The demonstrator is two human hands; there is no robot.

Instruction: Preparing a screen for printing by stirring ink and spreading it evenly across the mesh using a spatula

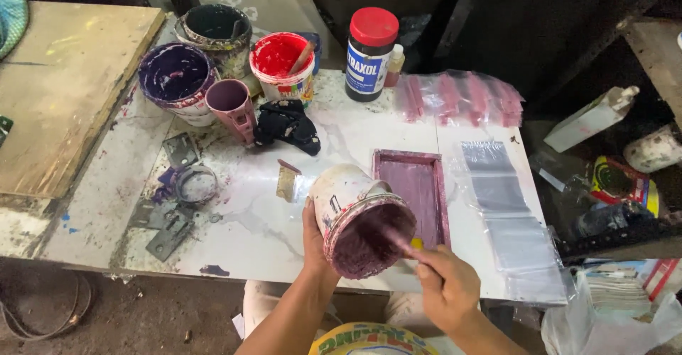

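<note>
We hold the tilted bucket from behind with our left hand, fingers wrapped round its back wall, its mouth turned toward our right hand. The right hand is closed round a thin stick, and the tip of the stick reaches into the purple paint inside the bucket. Just beyond the bucket, on the far side from our grip, lies the purple-stained tray on the white table; clear plastic bags lie to the outside of our right hand. To do this well, in our judgement, we should keep the bucket steady at this tilt, scrape along the lower wall with slow strokes, and keep the rim over the tray so drips do not reach the bags.
</note>
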